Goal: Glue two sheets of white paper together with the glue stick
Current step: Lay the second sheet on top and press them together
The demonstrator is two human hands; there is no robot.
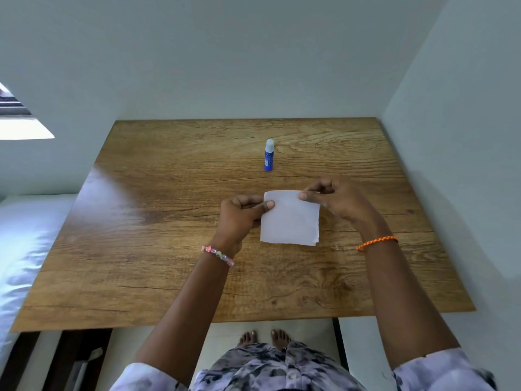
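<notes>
Two small white paper sheets (290, 221) are stacked almost edge to edge, a sliver of the lower one showing at the bottom right. My left hand (241, 214) pinches the stack's upper left corner with thumb on top. My right hand (337, 200) pinches the upper right corner. The papers are held tilted just above the wooden table (169, 221), near its middle right. A blue glue stick (269, 155) with a white cap stands upright, capped, farther back on the table, apart from both hands.
The table sits in a corner, with grey walls behind it and on the right. A white bed (25, 235) lies along the table's left side. My bare feet (265, 338) show below the front edge.
</notes>
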